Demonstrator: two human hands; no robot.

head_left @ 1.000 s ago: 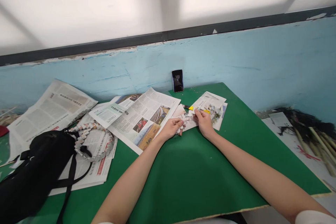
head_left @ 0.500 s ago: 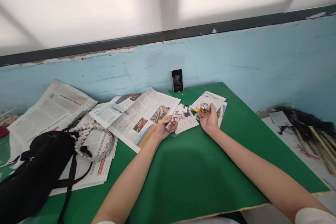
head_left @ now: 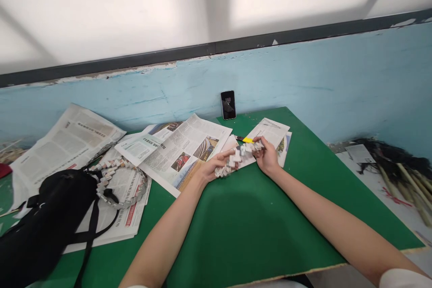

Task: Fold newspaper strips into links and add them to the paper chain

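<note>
A zigzag chain of folded newspaper strips [head_left: 237, 156] is stretched between my two hands, a little blurred. Its left end is in the fingers of my left hand [head_left: 216, 164], above the green table. My right hand [head_left: 266, 155] grips the other end, thumb and fingers closed around it. Just beyond the chain shows a yellow-handled tool, maybe a cutter [head_left: 248, 140], with its dark end pointing left. Small printed sheets [head_left: 269, 131] lie behind and beneath my right hand.
Open newspaper pages [head_left: 189, 148] cover the table's left side. A longer looped paper chain [head_left: 135, 198] rests beside a black bag [head_left: 50, 216] with straps. A phone [head_left: 228, 105] leans against the blue wall. Sticks and dark material [head_left: 405, 184] lie right of the green table [head_left: 236, 234].
The paper chain, mostly hidden in my hands before, now spans the gap between them. My left-hand fingers have loosened and turned. More of the yellow handle shows.
</note>
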